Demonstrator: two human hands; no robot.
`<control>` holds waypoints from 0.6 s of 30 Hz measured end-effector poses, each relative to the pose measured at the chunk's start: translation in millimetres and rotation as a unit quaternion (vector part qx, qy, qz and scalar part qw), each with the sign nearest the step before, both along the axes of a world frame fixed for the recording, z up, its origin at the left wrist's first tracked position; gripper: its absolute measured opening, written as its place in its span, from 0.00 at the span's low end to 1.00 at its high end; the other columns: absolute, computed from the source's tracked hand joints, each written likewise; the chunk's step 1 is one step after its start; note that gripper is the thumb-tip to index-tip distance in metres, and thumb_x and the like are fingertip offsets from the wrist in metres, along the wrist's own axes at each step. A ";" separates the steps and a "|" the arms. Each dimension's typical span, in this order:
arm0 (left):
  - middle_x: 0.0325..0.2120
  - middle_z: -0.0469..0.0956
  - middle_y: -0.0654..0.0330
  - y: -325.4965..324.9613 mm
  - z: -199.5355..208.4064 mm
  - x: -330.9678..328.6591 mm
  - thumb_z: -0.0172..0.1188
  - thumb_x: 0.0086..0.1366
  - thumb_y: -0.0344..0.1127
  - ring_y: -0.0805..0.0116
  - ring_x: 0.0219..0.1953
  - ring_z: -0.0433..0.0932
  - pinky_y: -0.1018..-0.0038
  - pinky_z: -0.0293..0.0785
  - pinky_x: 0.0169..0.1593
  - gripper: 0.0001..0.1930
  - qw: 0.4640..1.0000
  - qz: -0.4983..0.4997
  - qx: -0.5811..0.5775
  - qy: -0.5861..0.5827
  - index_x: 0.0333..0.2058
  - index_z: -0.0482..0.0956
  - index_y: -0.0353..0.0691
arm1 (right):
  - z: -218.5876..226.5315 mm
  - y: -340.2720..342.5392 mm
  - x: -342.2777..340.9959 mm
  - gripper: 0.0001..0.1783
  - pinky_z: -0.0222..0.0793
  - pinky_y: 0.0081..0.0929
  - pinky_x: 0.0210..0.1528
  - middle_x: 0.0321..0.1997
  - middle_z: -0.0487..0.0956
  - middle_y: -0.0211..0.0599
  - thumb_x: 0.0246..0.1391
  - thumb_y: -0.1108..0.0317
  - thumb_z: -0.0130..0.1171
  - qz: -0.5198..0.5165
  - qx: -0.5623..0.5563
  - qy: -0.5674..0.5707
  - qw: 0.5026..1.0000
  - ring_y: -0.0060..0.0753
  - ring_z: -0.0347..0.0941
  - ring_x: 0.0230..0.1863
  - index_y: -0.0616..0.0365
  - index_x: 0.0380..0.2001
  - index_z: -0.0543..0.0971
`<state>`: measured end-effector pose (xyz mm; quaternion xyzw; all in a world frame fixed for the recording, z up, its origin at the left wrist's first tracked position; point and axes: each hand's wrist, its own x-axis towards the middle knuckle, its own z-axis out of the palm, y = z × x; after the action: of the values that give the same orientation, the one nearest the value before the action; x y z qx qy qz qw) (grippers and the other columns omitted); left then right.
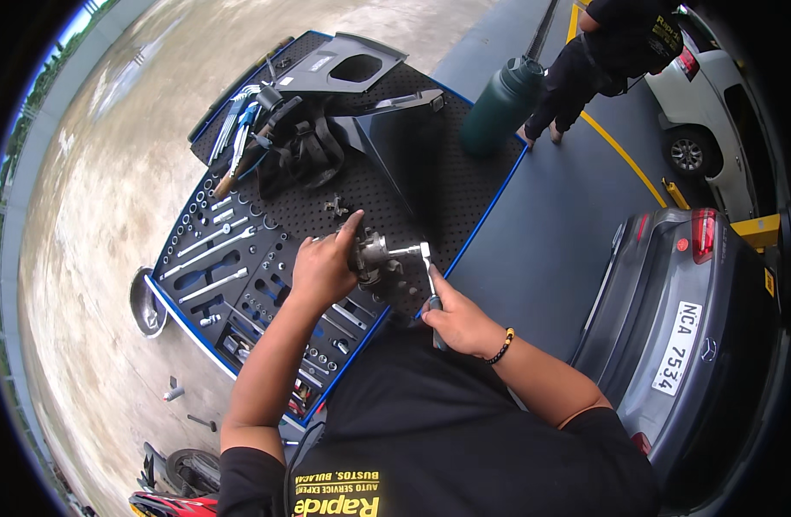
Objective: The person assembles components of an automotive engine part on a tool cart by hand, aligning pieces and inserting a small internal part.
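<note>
My left hand point(326, 263) is closed around a metal car part point(374, 252) with a roughly cylindrical body, its index finger stretched along the top. My right hand point(456, 317) grips the handle of a ratchet wrench point(428, 274). The ratchet's head, with a socket on an extension point(406, 251), meets the right side of the metal part. What exactly the socket sits on is too small to tell. Beyond my left hand, a small metal piece point(335, 205) lies on the black perforated top of the tool cart point(451, 207).
Sockets and wrenches fill the foam tool tray point(231, 258) at left. Hex keys point(231, 129), black straps point(305, 155), dark panels point(404, 146) and a green bottle point(501, 108) occupy the cart's far part. A grey car point(662, 319) stands at right; another person point(615, 43) stands beyond.
</note>
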<state>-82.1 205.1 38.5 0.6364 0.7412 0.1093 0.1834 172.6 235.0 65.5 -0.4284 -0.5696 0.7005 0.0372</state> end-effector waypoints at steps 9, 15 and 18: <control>0.57 0.63 0.41 -2.6 -4.1 -20.6 0.72 0.52 0.42 0.37 0.65 0.64 0.49 0.64 0.66 0.40 0.973 -0.143 0.154 0.092 0.66 0.69 0.65 | 20.6 16.4 -14.4 0.46 0.71 0.25 0.23 0.31 0.74 0.32 0.58 0.75 0.46 -0.011 -0.056 -0.032 0.998 0.21 0.69 0.22 0.61 0.78 0.41; 0.63 0.60 0.43 -6.2 -19.9 -17.7 0.79 0.42 0.47 0.36 0.67 0.62 0.48 0.63 0.67 0.47 0.968 -0.138 0.201 0.052 0.64 0.71 0.57 | 23.5 9.5 -19.1 0.49 0.74 0.32 0.34 0.28 0.76 0.39 0.56 0.71 0.50 0.046 0.062 -0.110 0.991 0.31 0.74 0.27 0.70 0.76 0.39; 0.56 0.72 0.49 -5.3 -29.6 -16.0 0.76 0.44 0.51 0.45 0.64 0.67 0.54 0.66 0.65 0.45 0.953 -0.180 0.221 0.104 0.61 0.72 0.40 | 22.0 6.2 -23.2 0.50 0.74 0.36 0.40 0.30 0.78 0.43 0.55 0.69 0.52 0.073 0.145 -0.131 0.978 0.38 0.77 0.32 0.72 0.75 0.40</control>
<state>-98.1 199.8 8.9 0.7915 0.5868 0.1692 -0.0231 149.4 241.2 87.5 -0.4635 -0.6946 0.5495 -0.0272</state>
